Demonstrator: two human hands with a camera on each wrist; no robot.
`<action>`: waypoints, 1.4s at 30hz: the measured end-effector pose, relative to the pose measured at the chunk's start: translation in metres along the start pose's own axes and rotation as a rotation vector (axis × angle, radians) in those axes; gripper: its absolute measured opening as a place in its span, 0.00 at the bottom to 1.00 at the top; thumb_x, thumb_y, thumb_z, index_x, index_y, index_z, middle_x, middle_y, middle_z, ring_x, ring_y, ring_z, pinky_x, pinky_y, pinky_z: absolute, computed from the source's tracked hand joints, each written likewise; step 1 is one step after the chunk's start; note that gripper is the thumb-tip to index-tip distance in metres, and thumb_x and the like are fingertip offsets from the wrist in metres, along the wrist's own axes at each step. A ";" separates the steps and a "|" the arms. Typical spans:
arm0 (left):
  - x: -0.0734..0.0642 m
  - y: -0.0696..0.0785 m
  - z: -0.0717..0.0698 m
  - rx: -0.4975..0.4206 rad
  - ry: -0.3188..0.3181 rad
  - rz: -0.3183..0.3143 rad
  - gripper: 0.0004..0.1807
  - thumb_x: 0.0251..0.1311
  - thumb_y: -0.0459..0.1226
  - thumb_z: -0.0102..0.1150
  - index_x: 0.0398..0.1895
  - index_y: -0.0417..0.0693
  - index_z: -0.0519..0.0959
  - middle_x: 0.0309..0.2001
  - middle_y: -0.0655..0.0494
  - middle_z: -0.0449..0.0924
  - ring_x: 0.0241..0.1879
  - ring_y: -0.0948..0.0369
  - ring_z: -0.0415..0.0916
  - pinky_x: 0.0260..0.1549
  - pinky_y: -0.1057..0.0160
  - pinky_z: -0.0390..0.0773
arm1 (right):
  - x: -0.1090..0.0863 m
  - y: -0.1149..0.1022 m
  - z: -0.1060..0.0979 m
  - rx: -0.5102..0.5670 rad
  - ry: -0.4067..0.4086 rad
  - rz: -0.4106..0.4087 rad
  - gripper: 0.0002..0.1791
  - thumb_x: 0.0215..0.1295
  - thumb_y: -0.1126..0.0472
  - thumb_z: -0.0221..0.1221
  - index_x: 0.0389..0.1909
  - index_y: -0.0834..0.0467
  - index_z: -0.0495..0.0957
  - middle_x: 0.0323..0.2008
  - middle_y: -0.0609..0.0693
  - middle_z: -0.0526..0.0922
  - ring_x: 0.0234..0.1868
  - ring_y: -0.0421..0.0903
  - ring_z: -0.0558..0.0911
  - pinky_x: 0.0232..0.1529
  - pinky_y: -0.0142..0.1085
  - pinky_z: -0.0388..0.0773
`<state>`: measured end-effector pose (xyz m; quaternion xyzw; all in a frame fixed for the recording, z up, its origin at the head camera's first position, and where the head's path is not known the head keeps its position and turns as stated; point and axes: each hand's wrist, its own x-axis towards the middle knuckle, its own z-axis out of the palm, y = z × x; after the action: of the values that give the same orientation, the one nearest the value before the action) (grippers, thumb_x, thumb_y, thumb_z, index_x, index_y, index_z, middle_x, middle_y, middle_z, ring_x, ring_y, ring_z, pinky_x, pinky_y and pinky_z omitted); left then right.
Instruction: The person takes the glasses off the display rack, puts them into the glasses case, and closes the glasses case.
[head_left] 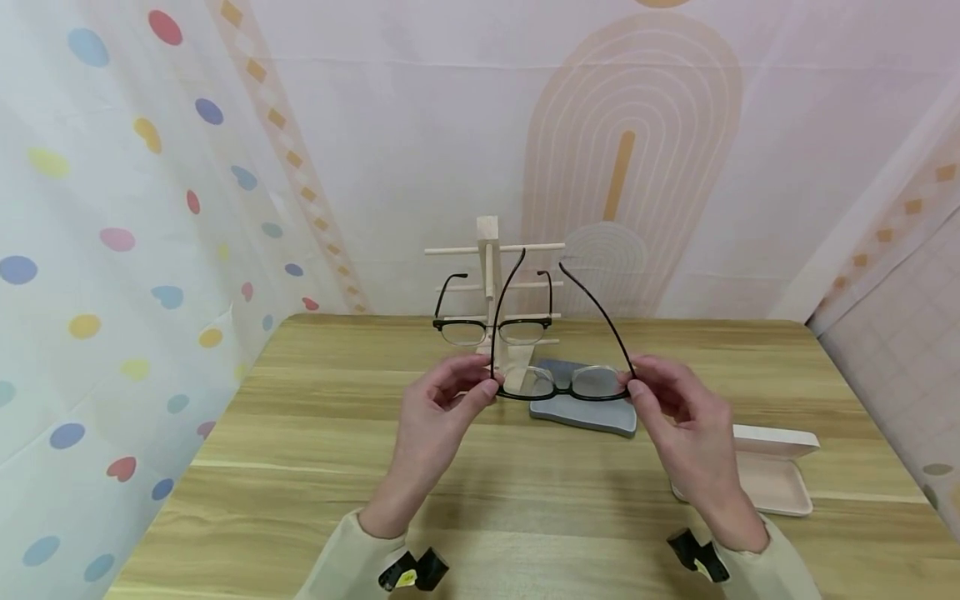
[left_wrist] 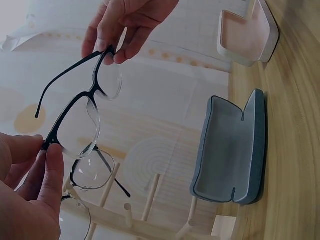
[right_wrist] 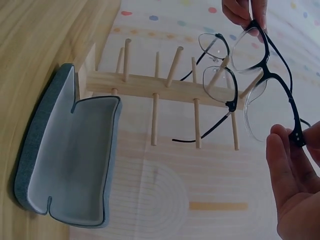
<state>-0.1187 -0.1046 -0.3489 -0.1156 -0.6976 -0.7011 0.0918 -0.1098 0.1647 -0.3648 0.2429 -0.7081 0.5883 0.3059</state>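
Note:
Both hands hold a pair of black-rimmed eyeglasses (head_left: 562,391) up over the table, temples unfolded and pointing away. My left hand (head_left: 431,425) pinches the left hinge corner between thumb and fingers. At the opposite corner, my right hand (head_left: 693,437) grips the frame the same way. Behind them, a second pair of eyeglasses (head_left: 457,323) with dark upper rims hangs on a wooden peg stand (head_left: 487,229). The left wrist view shows the held eyeglasses (left_wrist: 92,93) tilted, their clear lower rims visible. In the right wrist view, fingers (right_wrist: 285,160) pinch the hinge end.
A grey-blue glasses case (right_wrist: 75,165) lies with its lid up in front of the stand, partly behind the held eyeglasses in the head view. To the right, a white case (head_left: 795,492) with a pink lining also lies open. Patterned curtains surround the wood-grain table (head_left: 300,433).

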 end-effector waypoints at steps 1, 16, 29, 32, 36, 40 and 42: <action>0.000 -0.001 0.000 0.001 0.000 -0.001 0.15 0.63 0.24 0.67 0.53 0.34 0.83 0.44 0.40 0.87 0.42 0.57 0.86 0.44 0.59 0.87 | -0.001 0.000 -0.001 -0.009 -0.010 0.005 0.19 0.60 0.87 0.59 0.51 0.73 0.80 0.42 0.50 0.89 0.42 0.39 0.88 0.44 0.25 0.83; -0.006 -0.005 -0.001 0.017 -0.003 0.008 0.14 0.63 0.24 0.67 0.52 0.35 0.84 0.42 0.40 0.87 0.40 0.57 0.86 0.42 0.61 0.87 | -0.006 0.000 -0.003 -0.080 -0.050 0.037 0.16 0.59 0.86 0.61 0.45 0.69 0.84 0.39 0.53 0.89 0.41 0.37 0.88 0.43 0.26 0.83; -0.008 -0.008 0.001 0.006 -0.006 0.012 0.13 0.63 0.24 0.67 0.51 0.33 0.83 0.41 0.39 0.86 0.39 0.59 0.86 0.41 0.62 0.87 | -0.010 0.000 -0.005 -0.108 -0.089 0.032 0.15 0.60 0.85 0.61 0.44 0.69 0.86 0.38 0.59 0.86 0.42 0.37 0.85 0.44 0.26 0.83; -0.009 -0.008 0.001 0.005 -0.009 0.014 0.13 0.63 0.24 0.67 0.51 0.33 0.83 0.42 0.38 0.86 0.39 0.59 0.86 0.41 0.62 0.87 | -0.011 0.001 -0.005 -0.109 -0.093 0.030 0.16 0.60 0.85 0.61 0.44 0.69 0.86 0.38 0.57 0.86 0.43 0.37 0.85 0.44 0.26 0.83; -0.009 -0.009 0.001 0.011 -0.013 0.019 0.13 0.63 0.24 0.67 0.51 0.33 0.83 0.42 0.39 0.86 0.40 0.59 0.85 0.41 0.63 0.87 | -0.012 0.001 -0.005 -0.114 -0.089 0.015 0.17 0.60 0.86 0.60 0.44 0.67 0.86 0.40 0.54 0.85 0.43 0.36 0.85 0.45 0.25 0.83; -0.009 -0.008 0.002 0.017 -0.016 0.020 0.14 0.64 0.24 0.66 0.52 0.34 0.82 0.42 0.40 0.86 0.40 0.58 0.85 0.41 0.63 0.86 | -0.013 0.001 -0.005 -0.117 -0.085 0.014 0.17 0.60 0.86 0.60 0.44 0.67 0.87 0.41 0.53 0.84 0.44 0.37 0.85 0.45 0.25 0.83; -0.009 -0.008 0.002 0.020 -0.015 0.019 0.14 0.64 0.24 0.66 0.52 0.34 0.82 0.42 0.40 0.85 0.40 0.58 0.85 0.41 0.64 0.86 | -0.013 0.000 -0.005 -0.118 -0.087 0.021 0.17 0.61 0.85 0.60 0.44 0.67 0.87 0.42 0.53 0.84 0.44 0.37 0.85 0.45 0.25 0.83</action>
<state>-0.1121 -0.1029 -0.3590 -0.1265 -0.7043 -0.6922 0.0941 -0.1003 0.1696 -0.3738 0.2421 -0.7566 0.5376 0.2825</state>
